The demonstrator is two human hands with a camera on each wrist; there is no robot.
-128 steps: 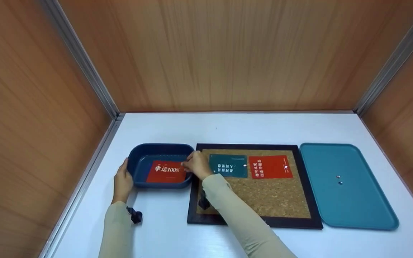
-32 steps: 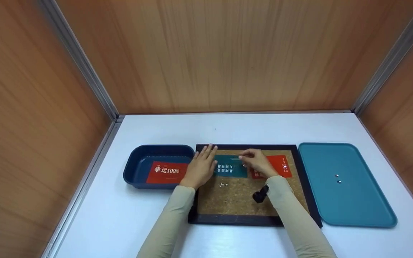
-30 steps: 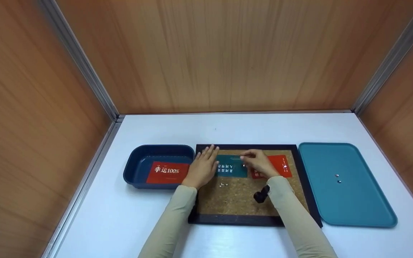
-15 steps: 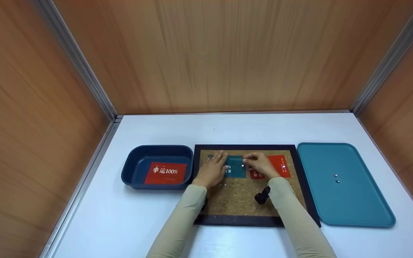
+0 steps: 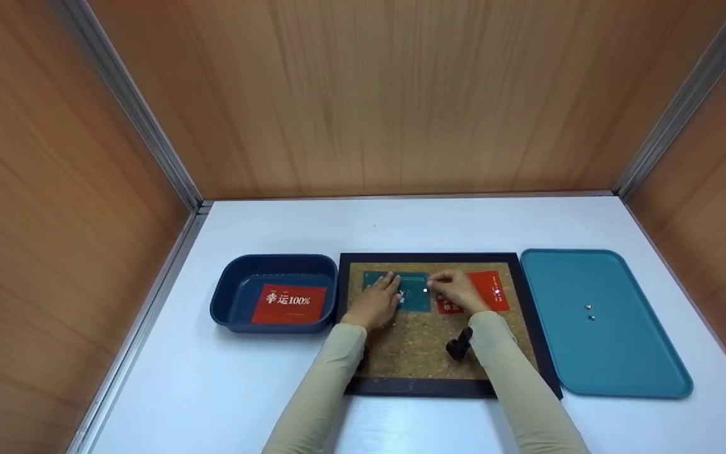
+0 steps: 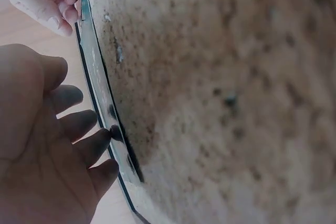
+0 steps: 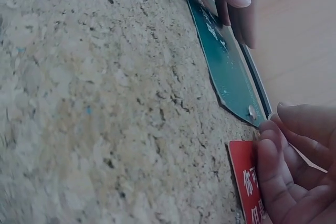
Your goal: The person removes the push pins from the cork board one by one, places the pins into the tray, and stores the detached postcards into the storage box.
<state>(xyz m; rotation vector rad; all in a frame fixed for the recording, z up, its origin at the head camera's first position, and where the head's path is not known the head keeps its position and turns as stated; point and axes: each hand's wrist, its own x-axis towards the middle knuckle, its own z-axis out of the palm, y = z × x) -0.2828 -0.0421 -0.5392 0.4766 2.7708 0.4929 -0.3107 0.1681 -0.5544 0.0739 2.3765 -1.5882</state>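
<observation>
left hand (image 5: 374, 305) straight-fingered on teal card (image 5: 414, 295), right hand (image 5: 457, 290) at its edge (hold unclear); red card (image 5: 288, 310): "幸运100%"

The green card (image 5: 414, 300) and the red card beside it (image 5: 494, 301) bear white lettering, as does the red card in the navy-blue box (image 5: 236, 301). The cork (image 5: 426, 353) is tan speckled with brown, its frame (image 5: 420, 387) black, the tray (image 5: 615, 353) teal, the table (image 5: 212, 391) white, the sleeves (image 5: 325, 384) plain beige, the walls (image 5: 401, 94) orange-brown wood grain.
</observation>
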